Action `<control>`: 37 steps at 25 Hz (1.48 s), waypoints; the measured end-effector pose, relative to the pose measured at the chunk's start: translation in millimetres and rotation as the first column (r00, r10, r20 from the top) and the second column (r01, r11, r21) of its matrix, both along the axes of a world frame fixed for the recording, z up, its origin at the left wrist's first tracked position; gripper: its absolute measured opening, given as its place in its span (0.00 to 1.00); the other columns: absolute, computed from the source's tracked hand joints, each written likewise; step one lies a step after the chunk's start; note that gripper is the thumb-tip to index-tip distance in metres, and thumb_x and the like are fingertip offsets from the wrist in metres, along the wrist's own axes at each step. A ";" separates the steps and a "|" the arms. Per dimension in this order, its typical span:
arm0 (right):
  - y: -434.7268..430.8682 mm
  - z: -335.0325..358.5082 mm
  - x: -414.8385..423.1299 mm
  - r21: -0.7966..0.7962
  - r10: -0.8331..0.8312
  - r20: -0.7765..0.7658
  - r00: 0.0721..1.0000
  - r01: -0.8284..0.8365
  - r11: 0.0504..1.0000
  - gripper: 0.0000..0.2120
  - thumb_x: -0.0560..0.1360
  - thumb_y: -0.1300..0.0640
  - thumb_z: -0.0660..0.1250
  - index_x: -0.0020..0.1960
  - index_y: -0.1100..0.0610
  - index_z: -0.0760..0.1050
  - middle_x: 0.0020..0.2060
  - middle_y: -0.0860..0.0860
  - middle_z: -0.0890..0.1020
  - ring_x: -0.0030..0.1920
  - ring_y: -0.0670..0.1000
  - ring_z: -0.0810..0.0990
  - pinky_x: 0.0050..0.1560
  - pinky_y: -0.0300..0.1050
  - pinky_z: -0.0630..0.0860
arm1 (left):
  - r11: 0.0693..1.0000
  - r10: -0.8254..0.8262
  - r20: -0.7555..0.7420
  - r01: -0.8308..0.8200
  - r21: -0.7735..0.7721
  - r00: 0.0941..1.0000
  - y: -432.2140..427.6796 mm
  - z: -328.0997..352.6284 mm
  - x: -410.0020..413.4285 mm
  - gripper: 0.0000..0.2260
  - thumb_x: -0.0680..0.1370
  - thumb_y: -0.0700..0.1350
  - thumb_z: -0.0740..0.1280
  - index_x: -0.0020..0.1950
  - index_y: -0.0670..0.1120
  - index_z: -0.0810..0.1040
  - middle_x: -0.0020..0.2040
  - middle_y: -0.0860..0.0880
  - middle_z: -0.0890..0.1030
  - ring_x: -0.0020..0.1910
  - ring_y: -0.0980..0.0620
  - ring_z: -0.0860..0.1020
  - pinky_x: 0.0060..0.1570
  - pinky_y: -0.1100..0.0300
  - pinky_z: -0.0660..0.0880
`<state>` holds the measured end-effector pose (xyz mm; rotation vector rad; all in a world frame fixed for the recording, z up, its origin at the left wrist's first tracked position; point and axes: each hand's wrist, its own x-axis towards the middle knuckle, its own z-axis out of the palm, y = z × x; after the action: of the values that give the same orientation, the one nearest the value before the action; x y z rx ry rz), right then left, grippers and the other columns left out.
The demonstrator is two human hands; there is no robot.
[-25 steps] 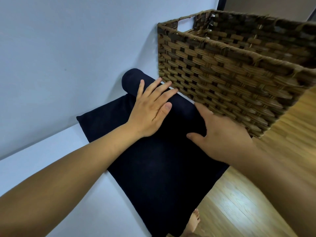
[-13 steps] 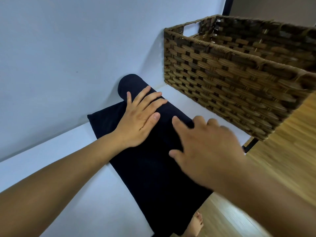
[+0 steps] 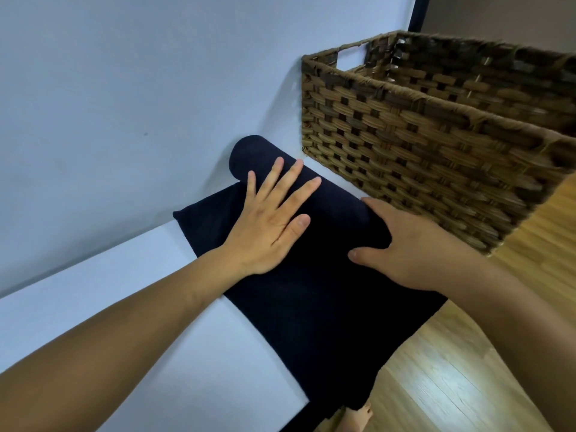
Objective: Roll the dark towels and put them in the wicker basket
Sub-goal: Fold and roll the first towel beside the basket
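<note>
A dark navy towel [image 3: 311, 307] lies on the white table [image 3: 124, 307], its far end wound into a roll next to the wall. My left hand [image 3: 274, 219] rests flat on the roll with straight, spread fingers. My right hand [image 3: 408, 244] lies over the right part of the roll, thumb on the flat cloth; its fingertips are hidden behind the hand. The brown wicker basket [image 3: 420, 145] stands on the table just right of the roll, and its inside is mostly out of sight.
A pale wall [image 3: 140, 88] runs right behind the towel and the basket. The towel's near end hangs over the table's front edge. Below it lie a wooden floor [image 3: 452, 385] and a bare foot [image 3: 358, 416].
My right hand came down from above the cloth and now lies on the right part of the roll. The left hand stayed on the roll. The view shifted slightly.
</note>
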<state>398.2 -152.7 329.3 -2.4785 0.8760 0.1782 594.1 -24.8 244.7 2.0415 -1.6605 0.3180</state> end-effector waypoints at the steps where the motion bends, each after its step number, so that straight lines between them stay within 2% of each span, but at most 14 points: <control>1: 8.2 -0.7 -0.7 -0.115 0.020 -0.045 0.999 -0.026 0.993 0.40 0.74 0.36 0.65 0.77 0.39 0.44 0.65 0.52 0.73 0.60 0.56 0.75 0.53 0.49 0.74 | 1.000 0.010 0.009 -0.010 -0.018 1.000 -1.9 -0.2 -2.3 0.24 0.84 0.57 0.45 0.79 0.53 0.57 0.81 0.48 0.52 0.80 0.46 0.43 0.74 0.34 0.38; 5: 66.1 -25.9 -4.3 -0.560 0.103 -0.093 0.990 -0.137 0.817 0.35 0.81 0.49 0.54 0.78 0.49 0.34 0.59 0.61 0.70 0.49 0.60 0.73 0.41 0.50 0.69 | 0.982 0.080 -0.011 -0.081 -0.173 0.997 0.7 3.1 -2.6 0.23 0.83 0.53 0.48 0.75 0.48 0.68 0.77 0.46 0.65 0.79 0.44 0.54 0.73 0.31 0.41; 8: 100.4 -42.6 -2.3 -0.674 0.091 -0.140 0.986 -0.162 0.721 0.31 0.77 0.58 0.40 0.76 0.60 0.31 0.67 0.72 0.62 0.57 0.70 0.71 0.53 0.63 0.70 | 0.970 0.075 -0.007 -0.075 -0.231 0.997 7.8 6.2 3.1 0.23 0.82 0.49 0.49 0.70 0.45 0.74 0.72 0.46 0.72 0.76 0.45 0.62 0.72 0.31 0.45; 10: 106.6 -40.0 -5.5 -0.644 0.109 -0.177 0.978 -0.198 0.739 0.35 0.79 0.53 0.54 0.78 0.62 0.40 0.68 0.74 0.61 0.59 0.74 0.70 0.54 0.68 0.69 | 0.975 0.052 0.005 -0.050 -0.218 0.999 13.2 5.7 7.2 0.22 0.82 0.49 0.49 0.70 0.45 0.75 0.72 0.47 0.72 0.76 0.46 0.62 0.72 0.32 0.46; 12: 90.8 -20.7 -9.0 -0.587 0.132 -0.027 0.991 -0.123 0.800 0.40 0.75 0.41 0.65 0.79 0.54 0.52 0.65 0.68 0.70 0.56 0.69 0.74 0.49 0.62 0.73 | 0.976 0.044 0.015 -0.040 -0.214 0.999 15.1 3.9 8.3 0.22 0.82 0.49 0.49 0.69 0.46 0.75 0.71 0.48 0.73 0.76 0.47 0.62 0.73 0.32 0.46; 16: 42.0 4.8 -10.2 -0.167 0.042 -0.102 0.994 -0.059 0.984 0.46 0.71 0.29 0.62 0.77 0.42 0.38 0.66 0.52 0.71 0.62 0.57 0.73 0.57 0.54 0.75 | 0.975 0.060 0.010 -0.056 -0.215 0.998 2.8 3.6 4.1 0.21 0.82 0.50 0.50 0.66 0.46 0.77 0.67 0.49 0.76 0.74 0.47 0.65 0.73 0.33 0.46; 20: 32.5 -5.6 -4.4 -0.242 0.071 -0.100 0.992 -0.093 0.966 0.41 0.74 0.34 0.63 0.76 0.44 0.42 0.59 0.52 0.75 0.56 0.56 0.77 0.46 0.50 0.73 | 0.981 0.038 0.045 -0.029 -0.191 0.998 -12.4 10.5 8.1 0.21 0.82 0.51 0.51 0.64 0.47 0.79 0.65 0.50 0.78 0.71 0.48 0.69 0.74 0.35 0.48; 24: 30.3 -17.7 -12.5 -0.630 -0.020 -0.075 0.997 -0.032 0.776 0.40 0.78 0.42 0.62 0.76 0.47 0.38 0.59 0.57 0.73 0.50 0.59 0.77 0.39 0.49 0.69 | 0.991 -0.063 0.106 0.075 -0.114 0.992 -32.1 20.0 21.6 0.19 0.83 0.51 0.52 0.67 0.48 0.76 0.67 0.51 0.77 0.72 0.51 0.69 0.74 0.39 0.52; 26: 45.2 -34.9 -13.8 -0.772 -0.050 -0.102 0.994 -0.048 0.634 0.36 0.77 0.51 0.62 0.78 0.52 0.45 0.55 0.62 0.74 0.43 0.61 0.75 0.38 0.52 0.67 | 0.988 -0.073 0.108 0.087 -0.131 0.991 -41.5 22.8 30.8 0.20 0.82 0.50 0.52 0.66 0.47 0.77 0.65 0.50 0.79 0.70 0.51 0.71 0.73 0.42 0.56; 29: 63.5 -52.1 -10.6 -0.818 -0.097 -0.104 0.990 -0.030 0.574 0.32 0.75 0.57 0.59 0.78 0.56 0.56 0.53 0.69 0.74 0.43 0.66 0.75 0.42 0.58 0.71 | 0.977 -0.072 0.117 0.093 -0.191 0.991 -46.7 14.2 40.1 0.21 0.81 0.48 0.51 0.63 0.45 0.80 0.62 0.49 0.81 0.68 0.49 0.73 0.73 0.44 0.59; 31: 57.7 -40.7 -14.2 -0.767 -0.040 -0.086 0.995 -0.041 0.640 0.38 0.73 0.46 0.67 0.78 0.53 0.55 0.57 0.67 0.74 0.47 0.67 0.76 0.46 0.60 0.72 | 0.970 -0.080 0.108 0.102 -0.221 0.991 -49.3 8.0 43.0 0.21 0.81 0.47 0.50 0.62 0.44 0.80 0.62 0.48 0.81 0.67 0.49 0.74 0.73 0.44 0.58; 33: 38.4 -13.4 -22.3 -0.579 0.025 -0.105 0.994 -0.082 0.811 0.43 0.72 0.32 0.62 0.78 0.42 0.44 0.64 0.57 0.72 0.57 0.62 0.75 0.55 0.57 0.73 | 0.964 -0.075 0.095 0.096 -0.247 0.993 -51.9 3.8 42.3 0.21 0.81 0.47 0.50 0.62 0.44 0.80 0.61 0.48 0.81 0.67 0.48 0.74 0.73 0.45 0.58; 35: 15.8 5.6 -26.6 -0.343 0.028 -0.069 0.997 -0.050 0.938 0.44 0.69 0.27 0.61 0.74 0.35 0.37 0.66 0.50 0.71 0.62 0.56 0.74 0.60 0.52 0.74 | 0.960 -0.066 0.089 0.088 -0.265 0.994 -55.0 4.0 41.3 0.21 0.81 0.46 0.50 0.62 0.44 0.80 0.62 0.48 0.81 0.67 0.48 0.74 0.73 0.44 0.58; 37: -0.9 -2.7 -26.6 -0.178 -0.014 -0.026 1.000 0.009 0.984 0.46 0.67 0.29 0.66 0.74 0.33 0.40 0.66 0.48 0.73 0.61 0.54 0.75 0.60 0.46 0.73 | 0.955 -0.060 0.096 0.085 -0.285 0.994 -55.5 1.3 40.9 0.21 0.81 0.47 0.50 0.63 0.44 0.79 0.63 0.48 0.80 0.68 0.48 0.73 0.73 0.43 0.57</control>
<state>371.6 -153.5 326.6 -2.6411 0.9545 0.1347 635.0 -80.3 246.0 1.7690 -1.6267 0.5939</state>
